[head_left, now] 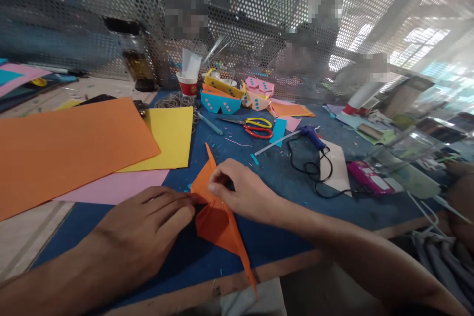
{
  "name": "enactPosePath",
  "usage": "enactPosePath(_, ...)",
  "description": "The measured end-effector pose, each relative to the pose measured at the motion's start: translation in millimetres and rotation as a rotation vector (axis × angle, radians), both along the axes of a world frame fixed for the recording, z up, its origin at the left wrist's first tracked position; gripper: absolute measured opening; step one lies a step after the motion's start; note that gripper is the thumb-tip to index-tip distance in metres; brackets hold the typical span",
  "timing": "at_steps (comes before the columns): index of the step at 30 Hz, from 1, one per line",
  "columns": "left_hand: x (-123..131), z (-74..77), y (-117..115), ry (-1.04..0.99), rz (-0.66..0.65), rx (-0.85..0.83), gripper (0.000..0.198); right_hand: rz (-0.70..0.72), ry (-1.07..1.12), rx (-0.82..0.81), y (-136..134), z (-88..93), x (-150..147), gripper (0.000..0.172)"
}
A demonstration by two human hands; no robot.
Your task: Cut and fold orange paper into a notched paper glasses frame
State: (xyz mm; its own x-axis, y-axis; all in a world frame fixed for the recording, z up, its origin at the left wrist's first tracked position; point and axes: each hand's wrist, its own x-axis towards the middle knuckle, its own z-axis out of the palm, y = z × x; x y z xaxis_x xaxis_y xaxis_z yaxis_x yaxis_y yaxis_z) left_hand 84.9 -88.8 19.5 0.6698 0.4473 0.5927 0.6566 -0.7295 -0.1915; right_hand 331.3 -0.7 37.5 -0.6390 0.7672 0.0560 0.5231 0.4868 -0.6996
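A folded piece of orange paper lies on the blue table mat near its front edge, one long narrow strip pointing toward me. My right hand comes from the right with thumb and forefinger closed in a pinch on the upper part of this paper. From the left, my left hand has its fingers closed at the paper's left edge, and its fingertips are partly hidden there. To the left are a large orange sheet, a yellow sheet and a pink sheet.
Beyond my hands lie scissors, a blue pen and folded paper shapes. A glue gun with a black cord rests to the right. Farther back stand a paper cup and a jar before a perforated metal screen.
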Motion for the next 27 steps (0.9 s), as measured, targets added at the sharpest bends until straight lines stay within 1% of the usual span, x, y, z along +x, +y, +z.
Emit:
enactPosePath(1,0.2,2.2,2.0,-0.024,-0.001,0.006,0.039,0.017,0.03,0.031,3.4,-1.2,4.1,0.009)
enactPosePath(2,0.3,4.2,3.9,-0.032,-0.001,0.013,0.038,0.046,0.035,0.091,6.7,-2.4,8.4,0.014)
enactPosePath(5,-2.3,6.3,8.7,-0.034,0.003,-0.021,0.035,0.21,-0.064,0.331,15.9,-3.8,20.9,0.029)
enactPosePath(6,-4.4,4.8,10.3,-0.056,0.024,-0.05,0.036,0.262,-0.108,0.409,18.5,-2.9,24.3,0.031)
enactPosePath(7,-6.9,2.3,11.8,-0.044,-0.007,-0.099,0.036,0.312,-0.15,0.473,20.8,-1.4,27.3,0.032)
enactPosePath(8,-9.6,-0.9,13.3,-0.088,-0.019,-0.095,0.037,0.358,-0.182,0.522,22.8,0.4,29.8,0.031)
enactPosePath(9,-12.3,-4.7,14.6,-0.099,0.007,-0.134,0.038,0.395,-0.202,0.557,24.5,2.3,31.7,0.03)
enactPosePath(10,-14.8,-8.4,15.7,-0.114,0.016,-0.163,0.039,0.418,-0.212,0.576,25.8,4.0,33.0,0.03)
enactPosePath(12,-18.3,-14.9,17.3,-0.125,-0.008,-0.222,0.039,0.429,-0.213,0.585,27.7,5.9,34.5,0.031)
enactPosePath(15,-19.1,-19.3,18.6,-0.157,0.016,-0.247,0.036,0.423,-0.204,0.578,29.3,5.5,34.7,0.033)
enactPosePath(19,-15.3,-16.9,20.2,-0.162,0.032,-0.294,0.03,0.431,-0.187,0.568,31.7,2.5,34.4,0.033)
enactPosePath(23,-11.8,-12.1,22.2,-0.185,-0.014,-0.285,0.027,0.423,-0.193,0.589,34.1,-1.6,34.3,0.04)
enactPosePath(27,-10.4,-10.3,23.6,-0.196,-0.052,-0.262,0.026,0.34,-0.219,0.632,33.0,-5.3,32.8,0.033)
